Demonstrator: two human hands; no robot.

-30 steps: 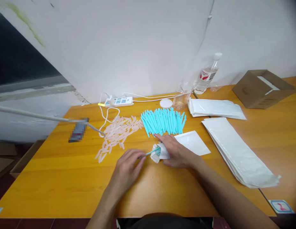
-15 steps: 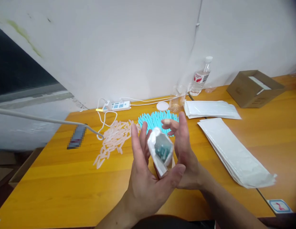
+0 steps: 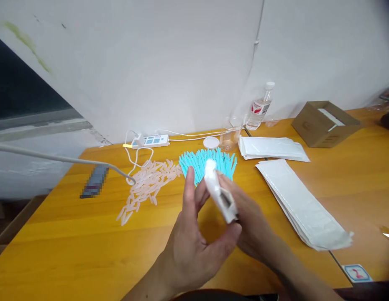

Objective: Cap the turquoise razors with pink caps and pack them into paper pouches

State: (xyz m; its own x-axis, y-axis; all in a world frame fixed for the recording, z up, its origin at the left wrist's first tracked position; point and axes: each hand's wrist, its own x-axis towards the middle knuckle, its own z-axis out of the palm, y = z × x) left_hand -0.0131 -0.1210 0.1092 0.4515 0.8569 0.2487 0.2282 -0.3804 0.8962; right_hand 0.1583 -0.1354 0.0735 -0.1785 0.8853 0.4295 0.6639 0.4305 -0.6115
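Between my hands stands a white plastic bag, turned nearly edge-on, with its mouth drawn narrow; its contents are hidden now. My left hand curves around its near left side, thumb at the lower corner, index finger raised, other fingers against the bag. My right hand grips it from the right, some fingers hidden behind it. Just beyond the hands lies a pile of slim turquoise plastic sticks. Left of them spread many pale pink pieces of similar shape.
Flat white bags lie in stacks at the right. Behind are a clear jar, a round white lid, a water bottle and a cardboard box. A power strip, a cable and a phone are at the left.
The bag has turned from showing its wide mouth, with turquoise sticks inside, to nearly edge-on with the mouth narrowed. My right hand has closed in around it. The view has shifted slightly.
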